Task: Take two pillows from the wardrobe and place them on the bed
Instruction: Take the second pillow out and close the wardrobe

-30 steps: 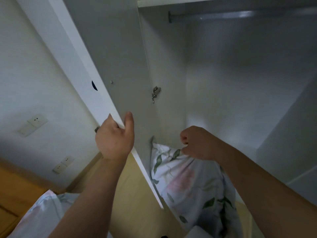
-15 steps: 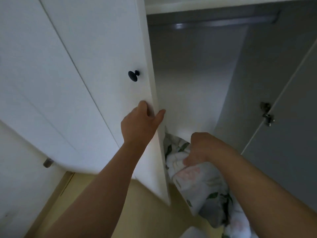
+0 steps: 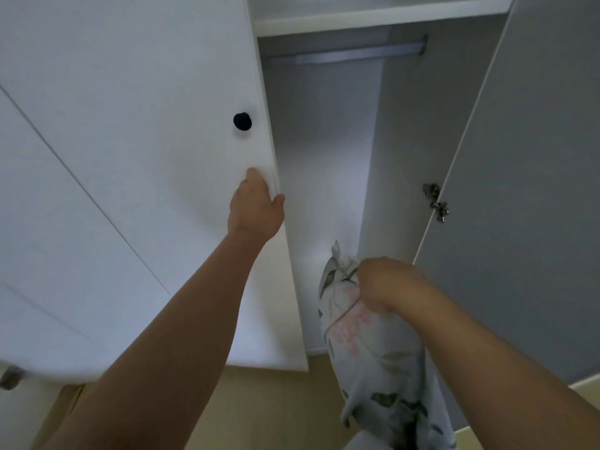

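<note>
Doors took up most of the view: the left door [image 3: 146, 125] on one side, the right door [image 3: 535, 190] swung wide on the other, and between them the wardrobe [image 3: 324, 157] with its hanging rail [image 3: 350, 55] up top. The pillow [image 3: 373, 358] hung low at the mouth of the wardrobe, clear of the yellowish floor [image 3: 276, 410]. No bed could be seen.

It drooped long and limp from its upper corner, so it looked soft, light and easy to carry one-handed. Nothing about it seemed fragile, and the cloth cover, printed with green leaves and pale pink blooms, looked unlikely to slide in a grip. A pinch at the corner probably caught more cover than filling. Taking a fuller handful of the body, or tucking it under an arm, would likely give better control for the walk to the bed.

The hands were well apart. The right hand [image 3: 383, 284] was clenched on the bunched top corner of the pillow. The left hand [image 3: 255, 211] held the free edge of the left door, thumb hooked round it, just below the black knob [image 3: 242, 121]. A metal hinge [image 3: 436, 203] sat on the right door.

No brand, label or writing could be read anywhere.
</note>
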